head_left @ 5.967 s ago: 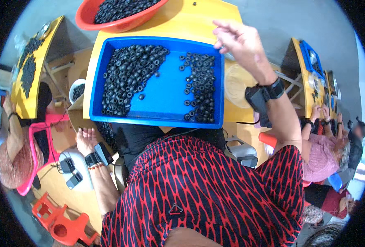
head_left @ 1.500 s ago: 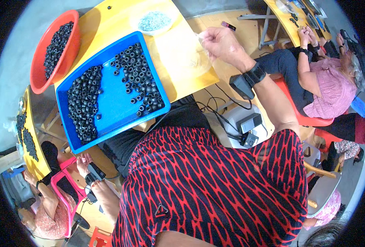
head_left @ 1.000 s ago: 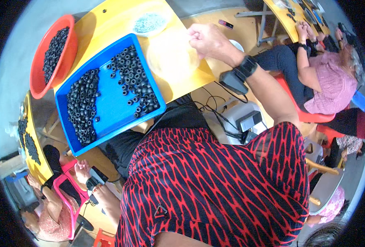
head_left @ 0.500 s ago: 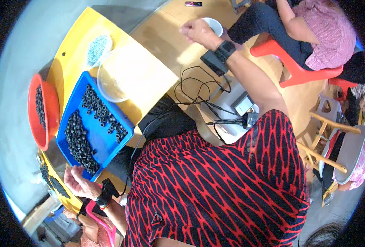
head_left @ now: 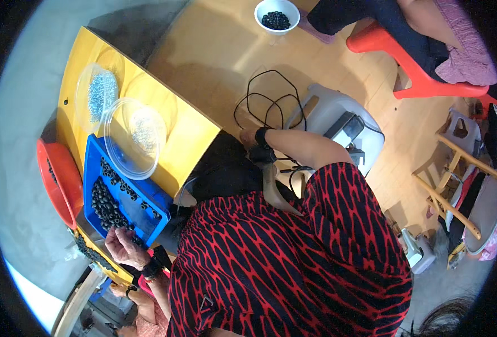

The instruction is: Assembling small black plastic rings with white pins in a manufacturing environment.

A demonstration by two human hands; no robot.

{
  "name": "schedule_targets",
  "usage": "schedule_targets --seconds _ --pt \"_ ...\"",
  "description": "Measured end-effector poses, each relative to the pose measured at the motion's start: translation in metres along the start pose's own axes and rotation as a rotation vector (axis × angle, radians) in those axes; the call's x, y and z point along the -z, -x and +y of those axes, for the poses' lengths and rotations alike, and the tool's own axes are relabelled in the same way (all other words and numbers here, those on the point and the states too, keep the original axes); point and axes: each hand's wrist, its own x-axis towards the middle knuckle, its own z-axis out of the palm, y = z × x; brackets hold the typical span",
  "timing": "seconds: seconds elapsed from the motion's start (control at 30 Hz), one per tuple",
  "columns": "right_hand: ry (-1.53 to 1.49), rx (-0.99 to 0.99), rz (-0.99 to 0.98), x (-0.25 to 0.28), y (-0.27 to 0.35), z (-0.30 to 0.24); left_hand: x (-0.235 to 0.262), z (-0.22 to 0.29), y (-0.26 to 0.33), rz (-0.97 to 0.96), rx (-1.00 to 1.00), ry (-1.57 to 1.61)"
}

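My left hand (head_left: 126, 247) is at the near edge of the blue tray (head_left: 130, 211), with its fingers bent and drawn together. Whatever they may pinch is too small to make out. Beside the fingertips, small black rings (head_left: 106, 205) lie heaped along the tray's left side, and more line the right side. My right hand (head_left: 250, 138) is low by my lap, next to the black cables; its fingers are blurred and partly hidden. Away on the floor at the top stands a white bowl (head_left: 277, 32) with black rings inside, touched by neither hand.
The yellow table (head_left: 172, 109) carries a clear round container (head_left: 138, 163) overlapping the tray and another tub with pale blue beads (head_left: 102, 95). A red basin (head_left: 66, 188) stands left. A grey stool (head_left: 366, 121) holds devices and cables. Another person sits on a red stool (head_left: 383, 62).
My right hand has drawn back from the white bowl toward my lap. My left hand has shifted right, to the tray's near edge, and its fingers have closed. The whole view has shifted.
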Motion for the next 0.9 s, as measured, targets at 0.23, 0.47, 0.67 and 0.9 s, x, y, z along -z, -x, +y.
schedule_targets --seconds 0.23,0.47,0.67,0.9 --pt "-0.057 0.197 -0.167 0.088 0.061 -0.034 0.000 0.003 0.004 -0.043 -0.015 -0.069" --pt "-0.040 0.095 -0.244 0.138 0.110 -0.065 0.005 0.008 0.006 -0.077 0.023 -0.166" --pt "0.236 0.336 0.022 0.071 0.066 -0.020 0.000 0.009 0.004 -0.093 0.059 -0.113" --pt "-0.350 -0.104 0.407 0.241 0.072 -0.013 0.010 0.005 0.002 -0.141 0.130 -0.183"
